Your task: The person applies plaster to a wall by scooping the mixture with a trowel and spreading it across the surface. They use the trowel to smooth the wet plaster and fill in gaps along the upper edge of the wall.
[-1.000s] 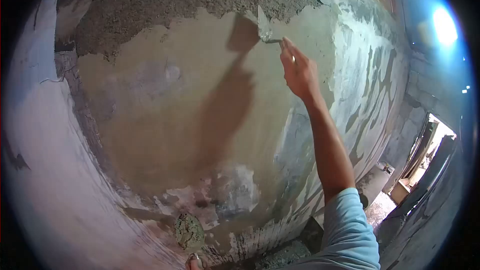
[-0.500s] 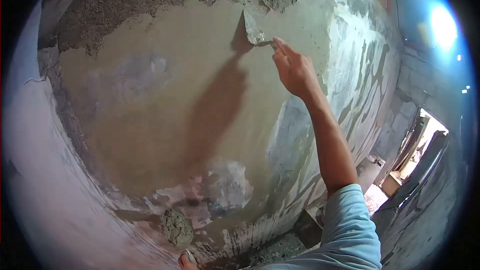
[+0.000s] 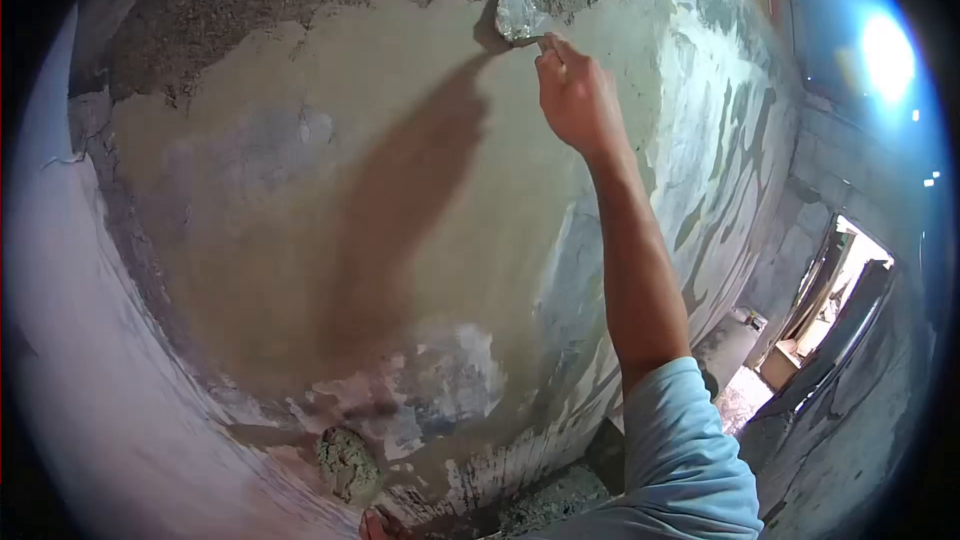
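My right hand (image 3: 580, 100) is raised and closed around the handle of a pointed trowel (image 3: 516, 12). The trowel's wet, shiny metal blade points up at the boundary between smooth wet plaster (image 3: 240, 250) and rough grey mortar (image 3: 250, 5) on the wall. Only a small part of my left hand (image 3: 374, 524) shows at the bottom edge, fingers bent. Just above it is a lump of wet mortar (image 3: 348, 465); what supports the lump, and what the hand grips, is not clear.
A pale wall (image 3: 90, 370) stands close on the left. Rubble (image 3: 555, 502) lies along the wall's foot. To the right are a pale cylinder-shaped container (image 3: 728, 348) and a bright doorway (image 3: 825, 310). A strong light (image 3: 887, 58) shines at upper right.
My right hand and the trowel have moved up the wall, the blade now overlapping the rough mortar. The hand's shadow has shifted along. The mortar lump and left hand sit slightly lower left.
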Action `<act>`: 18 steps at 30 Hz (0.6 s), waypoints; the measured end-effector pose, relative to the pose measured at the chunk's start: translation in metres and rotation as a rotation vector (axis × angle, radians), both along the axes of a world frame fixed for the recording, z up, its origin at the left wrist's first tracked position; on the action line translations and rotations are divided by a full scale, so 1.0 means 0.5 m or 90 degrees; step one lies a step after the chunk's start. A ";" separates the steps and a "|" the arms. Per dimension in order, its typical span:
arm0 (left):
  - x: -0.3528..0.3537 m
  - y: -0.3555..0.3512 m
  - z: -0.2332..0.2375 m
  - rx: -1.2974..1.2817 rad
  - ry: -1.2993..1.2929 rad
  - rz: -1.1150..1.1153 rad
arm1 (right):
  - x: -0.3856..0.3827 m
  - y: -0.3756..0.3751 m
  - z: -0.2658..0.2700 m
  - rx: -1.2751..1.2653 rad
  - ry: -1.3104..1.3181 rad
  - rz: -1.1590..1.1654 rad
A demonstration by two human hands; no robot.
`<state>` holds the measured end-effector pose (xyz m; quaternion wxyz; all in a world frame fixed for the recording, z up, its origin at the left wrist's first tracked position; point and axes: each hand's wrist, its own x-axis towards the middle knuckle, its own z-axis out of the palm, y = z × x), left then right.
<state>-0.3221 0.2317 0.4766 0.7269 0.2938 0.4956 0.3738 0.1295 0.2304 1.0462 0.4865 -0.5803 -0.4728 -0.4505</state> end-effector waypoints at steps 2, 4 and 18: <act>0.014 0.002 -0.001 0.033 0.037 0.017 | -0.009 0.004 -0.011 -0.007 -0.008 -0.019; 0.019 0.006 -0.002 0.069 0.078 0.033 | -0.020 0.010 -0.022 -0.029 -0.026 -0.032; -0.003 -0.008 0.038 0.244 0.007 0.016 | 0.012 -0.039 -0.065 0.060 0.062 -0.011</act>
